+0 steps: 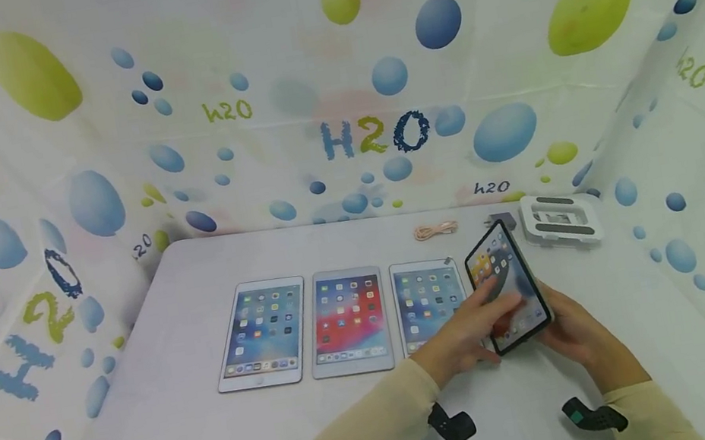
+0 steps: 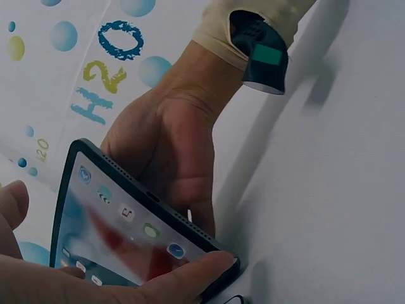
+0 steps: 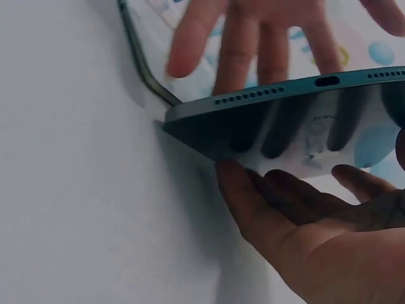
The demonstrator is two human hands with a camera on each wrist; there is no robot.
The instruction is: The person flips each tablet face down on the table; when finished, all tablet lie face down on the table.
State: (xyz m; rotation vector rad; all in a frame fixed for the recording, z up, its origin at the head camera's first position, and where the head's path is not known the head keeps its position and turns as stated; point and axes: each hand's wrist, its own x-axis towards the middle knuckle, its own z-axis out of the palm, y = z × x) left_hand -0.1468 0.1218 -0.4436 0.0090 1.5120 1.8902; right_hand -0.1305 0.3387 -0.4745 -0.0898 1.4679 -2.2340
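A tablet with a dark frame [image 1: 528, 277] is tilted up off the table, its lit screen facing left. My right hand [image 1: 567, 328] holds it from behind and along the right edge; in the right wrist view the right hand's fingers [image 3: 237, 190] lie against its back. In front of the screen, my left hand [image 1: 473, 324] has its fingers spread and fairly straight. The left wrist view has one left finger [image 2: 196, 272] over the tablet's lower corner. Beside the left hand lies a white tablet [image 1: 430, 296], its lower right part covered by that hand.
Two more white tablets, one [image 1: 263, 334] at left and one [image 1: 348, 321] in the middle, lie with screens lit. Farther back are a coiled pinkish cable [image 1: 435, 230], a grey item [image 1: 503, 221] partly behind the held tablet, and a white case [image 1: 560, 219]. Printed curtains surround the table.
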